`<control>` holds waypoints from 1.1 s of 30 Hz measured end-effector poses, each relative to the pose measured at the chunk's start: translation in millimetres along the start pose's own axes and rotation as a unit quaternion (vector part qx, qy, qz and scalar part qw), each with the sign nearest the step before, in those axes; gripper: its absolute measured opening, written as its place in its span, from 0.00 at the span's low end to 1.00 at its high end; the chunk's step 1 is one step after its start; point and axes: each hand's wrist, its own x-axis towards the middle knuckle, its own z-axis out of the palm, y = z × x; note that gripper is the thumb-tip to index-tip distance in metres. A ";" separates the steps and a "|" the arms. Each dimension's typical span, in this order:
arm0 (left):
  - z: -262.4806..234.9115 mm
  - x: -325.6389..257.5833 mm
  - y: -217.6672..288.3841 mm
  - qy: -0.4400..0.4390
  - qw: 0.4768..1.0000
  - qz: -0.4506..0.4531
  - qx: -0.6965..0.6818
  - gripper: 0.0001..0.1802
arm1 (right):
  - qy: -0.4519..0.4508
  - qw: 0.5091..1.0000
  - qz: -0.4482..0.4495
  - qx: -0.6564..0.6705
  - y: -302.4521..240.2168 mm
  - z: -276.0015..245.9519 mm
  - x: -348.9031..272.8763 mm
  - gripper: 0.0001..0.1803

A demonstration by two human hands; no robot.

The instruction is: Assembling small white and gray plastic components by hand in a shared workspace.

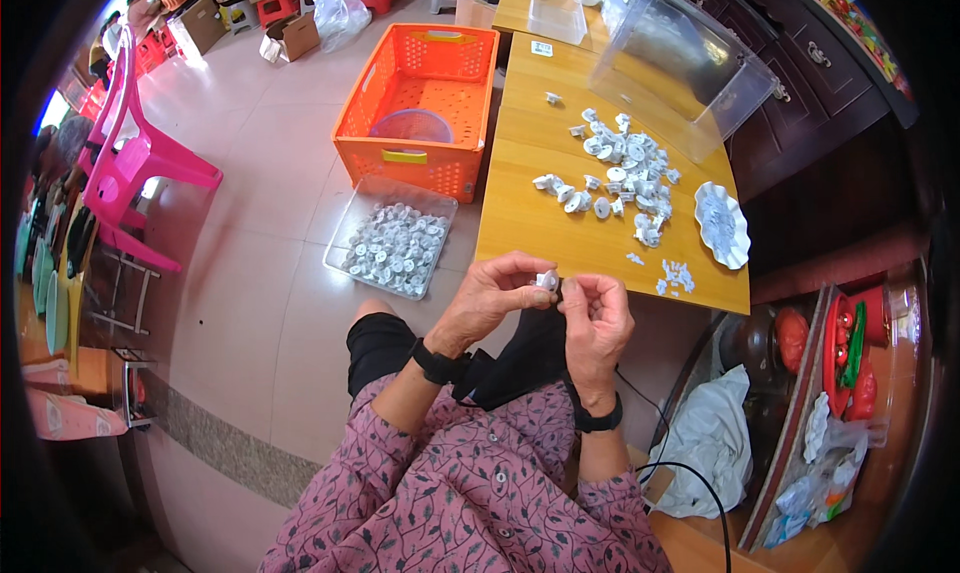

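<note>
1. While the left hand (490,291) pinches a white plastic part (546,280) just off the near edge of the wooden table (530,188), the right hand (595,318) has thumb and forefinger drawn close together beside it; whether they grip some small piece, I cannot tell.
2. Fingertips hide much of the part's shape.
3. Toward the table's right side, a scalloped dish (739,257) holds translucent bits too small to make out, near a heap of white parts (635,163).
4. On the table's far right, glare blurs whatever shows through a clear box (735,105).
5. Left of the table, a clear tray (337,241) holds overlapping round pieces (395,245).
6. Also left of the table, an orange basket (400,159) holds a translucent bowl (412,126), partly hidden by its wall.
</note>
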 end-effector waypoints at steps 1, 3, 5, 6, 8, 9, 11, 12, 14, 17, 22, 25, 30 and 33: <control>-0.5 -0.5 -1.7 0.013 1.000 -0.002 -0.005 0.18 | -0.004 0.999 0.029 0.031 -5.1 -0.3 -0.8 0.07; -1.7 -1.9 -3.1 0.033 0.999 -0.002 -0.008 0.18 | -0.009 0.998 0.051 0.033 -21.0 -3.8 -1.5 0.07; -3.5 -1.3 -2.2 0.039 0.999 -0.015 -0.011 0.17 | 0.000 0.998 0.058 0.038 -28.2 -8.0 -1.7 0.07; -4.4 -2.7 -1.2 0.052 0.998 -0.019 -0.009 0.16 | 0.010 0.997 0.054 0.048 -29.5 -11.0 -3.1 0.07; -17.7 -4.7 -1.5 0.088 0.996 -0.004 -0.005 0.17 | 0.010 0.997 0.043 0.056 -37.9 -16.8 -5.1 0.08; -26.0 -4.8 -2.0 0.117 0.993 0.006 -0.003 0.17 | 0.007 0.998 0.041 0.053 -44.1 -20.0 -6.4 0.08; -47.7 -5.7 -1.8 0.160 0.987 0.020 -0.001 0.16 | -0.004 0.998 0.042 0.050 -63.3 -25.3 -12.4 0.07; -60.8 -6.8 -0.5 0.203 0.978 0.038 -0.017 0.15 | -0.005 0.998 0.013 0.059 -76.1 -26.3 -16.7 0.06; -79.8 -5.8 5.1 0.286 0.955 0.066 -0.043 0.14 | -0.021 0.995 -0.058 0.083 -102.8 -30.5 -22.9 0.04; -114.1 -12.7 8.7 0.362 0.927 0.089 -0.049 0.15 | -0.058 0.984 -0.140 0.094 -133.6 -39.3 -25.5 0.05; -180.1 -17.1 11.4 0.411 0.907 0.084 -0.037 0.15 | -0.249 0.907 -0.290 0.177 -165.3 -72.3 -29.3 0.31; -204.2 -15.5 16.1 0.441 0.893 0.086 -0.025 0.16 | -0.345 0.875 -0.315 0.124 -196.8 -85.8 -19.0 0.22; -230.4 -21.1 23.8 0.513 0.856 0.053 0.034 0.25 | -0.198 0.919 -0.303 0.156 -213.5 -60.8 -54.1 0.17; -238.5 -28.6 20.1 0.552 0.831 0.044 0.056 0.25 | -0.220 0.917 -0.290 0.163 -221.5 -67.2 -50.5 0.18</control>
